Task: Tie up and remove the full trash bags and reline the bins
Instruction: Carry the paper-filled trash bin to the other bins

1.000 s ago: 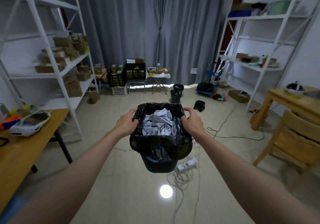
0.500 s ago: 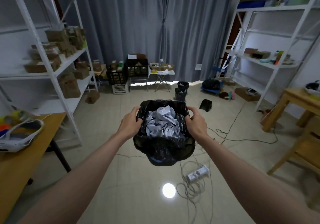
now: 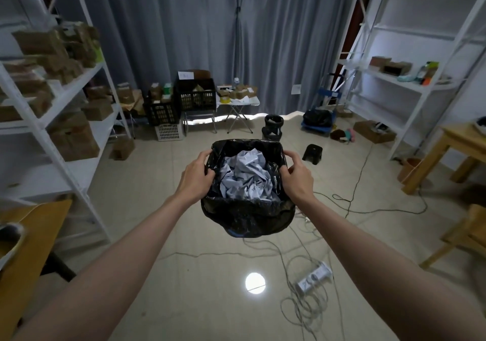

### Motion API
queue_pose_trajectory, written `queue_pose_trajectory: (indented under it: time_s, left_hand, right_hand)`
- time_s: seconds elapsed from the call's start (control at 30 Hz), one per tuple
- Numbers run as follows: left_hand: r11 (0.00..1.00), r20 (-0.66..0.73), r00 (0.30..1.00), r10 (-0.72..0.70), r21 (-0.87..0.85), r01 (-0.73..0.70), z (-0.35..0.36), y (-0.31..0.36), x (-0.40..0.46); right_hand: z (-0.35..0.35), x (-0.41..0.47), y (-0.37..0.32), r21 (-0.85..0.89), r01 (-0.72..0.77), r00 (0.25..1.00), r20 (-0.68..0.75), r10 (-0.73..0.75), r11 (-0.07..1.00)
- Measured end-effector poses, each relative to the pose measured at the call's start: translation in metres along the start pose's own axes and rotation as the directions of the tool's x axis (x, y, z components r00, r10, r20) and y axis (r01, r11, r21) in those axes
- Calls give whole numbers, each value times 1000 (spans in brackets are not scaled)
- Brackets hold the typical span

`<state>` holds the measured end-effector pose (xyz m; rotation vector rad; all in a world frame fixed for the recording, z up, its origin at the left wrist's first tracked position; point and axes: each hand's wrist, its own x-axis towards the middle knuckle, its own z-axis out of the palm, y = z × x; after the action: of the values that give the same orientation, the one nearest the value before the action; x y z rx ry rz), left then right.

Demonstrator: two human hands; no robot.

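Carrying the small bin lined with a black plastic trash bag [image 3: 247, 214] above the tiled floor [image 3: 200, 296], left hand [image 3: 196, 180] and right hand [image 3: 297, 180] seemingly clamped on its rim, risks tripping on grey cables [image 3: 302, 306], spilling crumpled white paper [image 3: 247, 177].

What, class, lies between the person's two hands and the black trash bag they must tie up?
Nothing visible does. The left hand and right hand already grip the trash bag at its opposite rim edges; only crumpled paper fills its open mouth.
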<state>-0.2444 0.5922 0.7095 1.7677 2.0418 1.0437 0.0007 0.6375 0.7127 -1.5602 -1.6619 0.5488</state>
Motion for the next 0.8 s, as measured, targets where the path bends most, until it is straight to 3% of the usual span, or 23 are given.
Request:
queue_pose_trajectory:
  time_s: [0.37, 0.53, 0.8]
  left_hand:
    - [996, 4, 997, -83, -43, 83, 72, -50, 236]
    - [991, -87, 988, -128, -39, 125, 75, -73, 335]
    - [986, -87, 982, -165, -25, 163, 76, -149, 493]
  right_hand:
    - [108, 251, 24, -37, 51, 997, 59, -49, 998]
    - [152, 354, 0, -32, 100, 991, 91, -97, 994]
    - [264, 501, -25, -35, 99, 989, 116, -94, 994]
